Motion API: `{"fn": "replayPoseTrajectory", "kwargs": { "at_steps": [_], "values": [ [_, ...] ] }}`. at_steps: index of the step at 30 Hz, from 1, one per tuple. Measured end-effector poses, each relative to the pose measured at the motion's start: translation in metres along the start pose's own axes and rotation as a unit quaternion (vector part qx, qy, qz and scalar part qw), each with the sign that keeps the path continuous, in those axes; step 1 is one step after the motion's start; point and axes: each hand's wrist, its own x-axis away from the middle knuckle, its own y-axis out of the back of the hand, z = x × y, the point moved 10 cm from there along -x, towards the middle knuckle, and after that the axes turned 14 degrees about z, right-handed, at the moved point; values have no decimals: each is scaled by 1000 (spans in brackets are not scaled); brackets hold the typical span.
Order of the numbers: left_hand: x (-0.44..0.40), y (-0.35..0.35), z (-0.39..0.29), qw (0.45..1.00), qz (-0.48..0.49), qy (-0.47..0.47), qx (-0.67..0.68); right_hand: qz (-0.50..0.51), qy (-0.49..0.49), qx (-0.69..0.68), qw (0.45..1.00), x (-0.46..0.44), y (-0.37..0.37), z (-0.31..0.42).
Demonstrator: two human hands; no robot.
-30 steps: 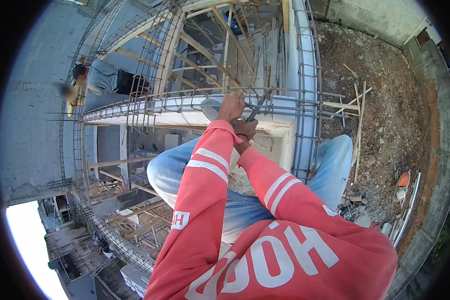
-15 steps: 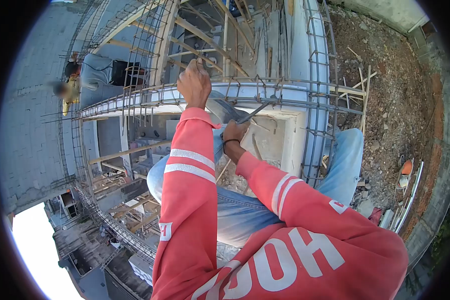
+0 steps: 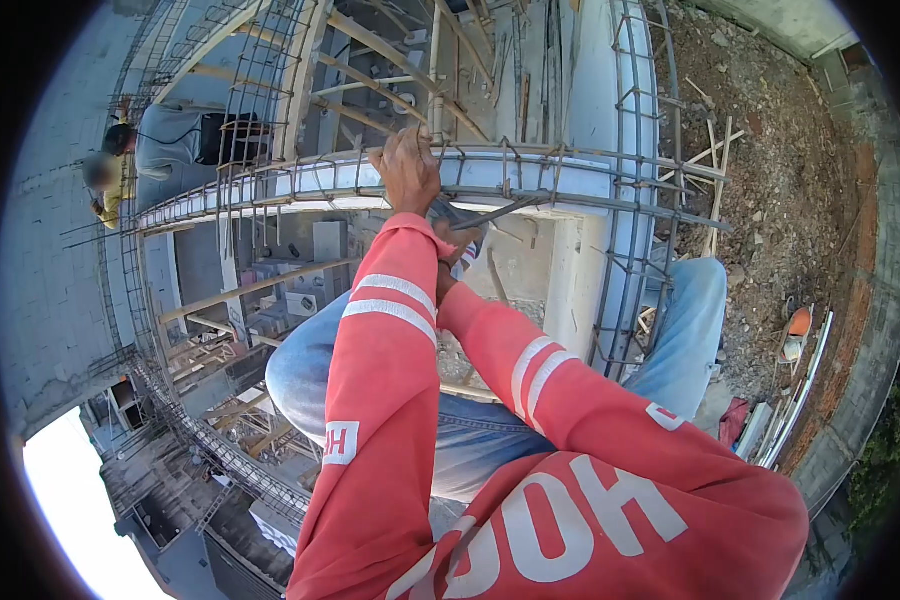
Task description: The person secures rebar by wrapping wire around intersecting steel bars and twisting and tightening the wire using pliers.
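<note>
I am curling my left hand (image 3: 407, 170) over the top of the rebar cage (image 3: 506, 168); whether it is closing on a bar, I cannot tell. Just below it, my right hand (image 3: 458, 241), partly hiding behind my left sleeve (image 3: 390, 310), is gripping a dark tool (image 3: 505, 211), which is slanting out rightward from my grip. My 2 legs (image 3: 685, 310) are flanking my hands, and 1 person in grey (image 3: 173, 150) is staying well left of them.

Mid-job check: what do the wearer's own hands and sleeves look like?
The left hand and right hand are gloveless. The left sleeve and right sleeve are red, each with two white stripes; the left carries a white patch with red lettering.
</note>
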Motion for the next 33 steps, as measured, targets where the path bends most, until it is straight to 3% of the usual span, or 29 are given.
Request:
{"fn": "replayPoseTrajectory", "kwargs": {
  "at_steps": [2, 5, 7, 10, 14, 17, 23, 27, 29, 31, 33],
  "values": [
    [-2, -9, 14, 999, 47, 24, 0, 59, -20, -58, 996, -4, -12, -37],
    [0, -8, 16, 998, 29, 58, -19, 138, 4, 67, 988, 32, 56, -1],
    [2, -2, 11, 999, -37, 4, -25, 175, 68, 177, 966, 23, 102, -3],
    [-1, -4, 11, 999, 27, 25, -2, 274, 97, 217, 932, 9, 138, -8],
    [-3, -7, 13, 999, 28, 37, -12, 338, 139, 332, 869, 26, 158, 33],
    [-1, -2, 10, 999, 17, 29, -19, 438, 14, 276, 855, 39, 154, 45],
    [-3, -2, 10, 998, 24, 49, -26, 467, -18, 230, 854, 58, 165, 53],
    [-3, -3, 16, 997, 34, 70, -9, 539, -31, 238, 807, 114, 200, 87],
    [-3, -3, 13, 997, 37, 68, -25, 557, -17, 308, 771, 123, 222, 124],
    [0, -3, 16, 998, 14, 61, -11, 509, 69, 346, 785, 116, 234, 188],
    [-1, 2, 12, 999, -22, 45, 4, 423, 209, 471, 746, 95, 240, 246]
  ]
}}
